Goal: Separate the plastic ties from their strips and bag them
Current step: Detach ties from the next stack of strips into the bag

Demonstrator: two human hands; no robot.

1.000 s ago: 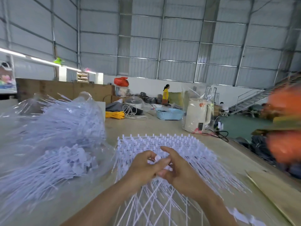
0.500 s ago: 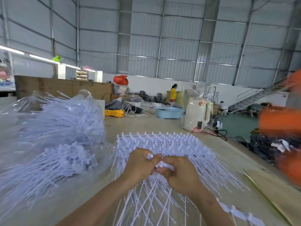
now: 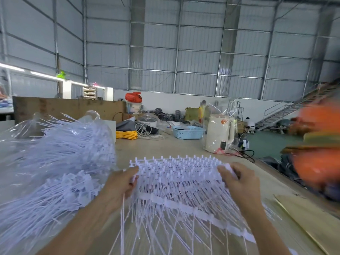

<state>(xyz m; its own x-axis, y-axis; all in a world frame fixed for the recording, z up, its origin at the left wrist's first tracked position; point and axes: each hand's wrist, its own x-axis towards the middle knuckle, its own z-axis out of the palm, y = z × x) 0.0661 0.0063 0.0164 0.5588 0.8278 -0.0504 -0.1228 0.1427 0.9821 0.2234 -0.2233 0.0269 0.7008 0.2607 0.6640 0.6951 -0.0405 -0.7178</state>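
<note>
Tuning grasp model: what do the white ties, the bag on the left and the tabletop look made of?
White ties: thin moulded plastic, looks semi-matte; the long tails fan out and bend.
Bag: clear soft plastic film, glossy; creases catch highlights and the loose ties show through.
Tabletop: pale tan, flat and matte; possibly plywood or laminate, too blurred to tell.

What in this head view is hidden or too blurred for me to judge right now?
- Orange shapes at the right edge: motion-blurred, unidentifiable.
- Left hand fingertips: buried behind the ties, so its grip is unclear.
- Bag of ties: cut off by the left edge.
- Distant person: hidden behind plastic wrap.
</note>
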